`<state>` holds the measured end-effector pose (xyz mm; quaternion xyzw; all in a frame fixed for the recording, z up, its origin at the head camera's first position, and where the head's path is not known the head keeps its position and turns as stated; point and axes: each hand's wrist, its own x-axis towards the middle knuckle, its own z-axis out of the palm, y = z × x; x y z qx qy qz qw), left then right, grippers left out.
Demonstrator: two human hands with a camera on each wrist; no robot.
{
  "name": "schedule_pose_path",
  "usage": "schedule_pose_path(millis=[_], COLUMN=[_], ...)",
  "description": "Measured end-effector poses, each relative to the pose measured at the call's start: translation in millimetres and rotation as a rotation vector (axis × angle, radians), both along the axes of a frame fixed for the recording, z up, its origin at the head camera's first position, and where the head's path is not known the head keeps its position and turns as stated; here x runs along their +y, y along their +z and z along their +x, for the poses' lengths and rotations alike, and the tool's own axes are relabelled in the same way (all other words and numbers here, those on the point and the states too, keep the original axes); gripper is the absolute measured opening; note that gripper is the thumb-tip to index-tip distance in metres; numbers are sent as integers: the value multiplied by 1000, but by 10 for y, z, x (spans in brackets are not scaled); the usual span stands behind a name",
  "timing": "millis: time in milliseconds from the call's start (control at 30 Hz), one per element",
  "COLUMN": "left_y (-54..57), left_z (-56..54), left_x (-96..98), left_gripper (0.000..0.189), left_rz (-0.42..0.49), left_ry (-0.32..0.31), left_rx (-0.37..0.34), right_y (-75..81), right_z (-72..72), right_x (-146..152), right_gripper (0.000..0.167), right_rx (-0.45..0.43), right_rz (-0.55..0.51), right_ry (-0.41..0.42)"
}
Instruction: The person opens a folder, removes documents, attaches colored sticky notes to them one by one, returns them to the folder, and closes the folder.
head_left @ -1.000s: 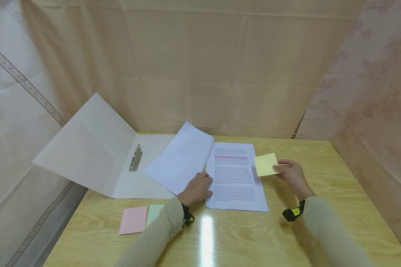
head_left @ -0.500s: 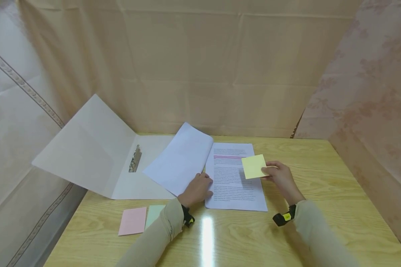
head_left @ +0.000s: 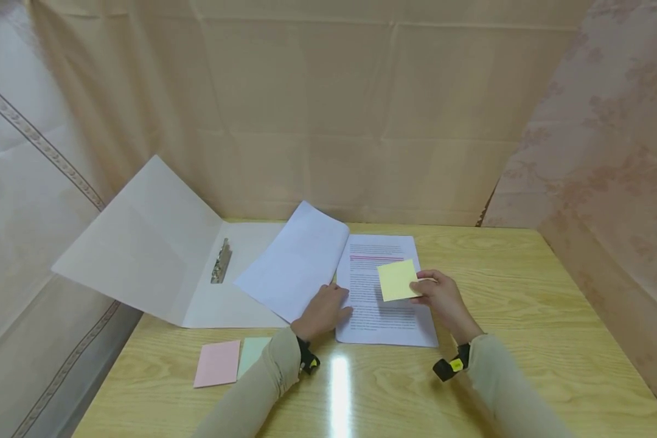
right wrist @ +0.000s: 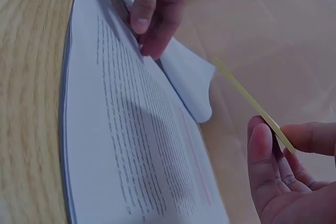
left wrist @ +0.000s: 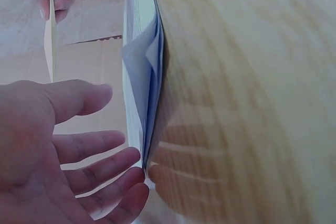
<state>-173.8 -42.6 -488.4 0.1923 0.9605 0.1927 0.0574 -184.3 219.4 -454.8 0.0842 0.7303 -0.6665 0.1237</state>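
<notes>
My right hand [head_left: 442, 298] pinches a yellow sticky note pad [head_left: 398, 280] at its right edge, between thumb and fingers. The pad hovers above the printed page [head_left: 380, 325], which carries a pink highlighted line near its top; the right wrist view shows the pad [right wrist: 252, 103] edge-on. My left hand [head_left: 322, 310] rests on the turned-over sheets [head_left: 301, 261] close to the fold, pressing them leftward. Its fingers are spread and relaxed in the left wrist view, their tips [left wrist: 134, 156] right at the edge of the paper stack [left wrist: 144, 56].
A white folder [head_left: 148, 243] with a metal clip [head_left: 221, 261] lies open at the left, partly under the turned sheets. Pink [head_left: 217, 364] and green sticky notes [head_left: 253, 353] lie in front of it, the green partly behind my left sleeve. Cloth [head_left: 328, 121] hangs behind the table.
My right hand has carried the yellow sticky note pad leftward and slightly nearer, from the page's right edge to over the text. The left hand has stayed on the turned sheets.
</notes>
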Motion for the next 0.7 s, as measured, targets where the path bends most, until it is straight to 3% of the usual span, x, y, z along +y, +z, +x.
schedule_pose_path(millis=[133,367,700], left_y=[4,103,131], left_z=[-4,-18,-24], left_x=[29,120,197], left_gripper=[41,50,45], left_rz=[76,436,631], left_ry=[31,142,232], left_rx=[-24,-196,-361], right_y=[-13,-55,-85], right_z=[27,24,60], right_x=[-57,-146,-227], right_gripper=[40,37,37], right_rx=[-23,-43,-36], right_rz=[-30,-43,-85], right_ry=[19,21,74])
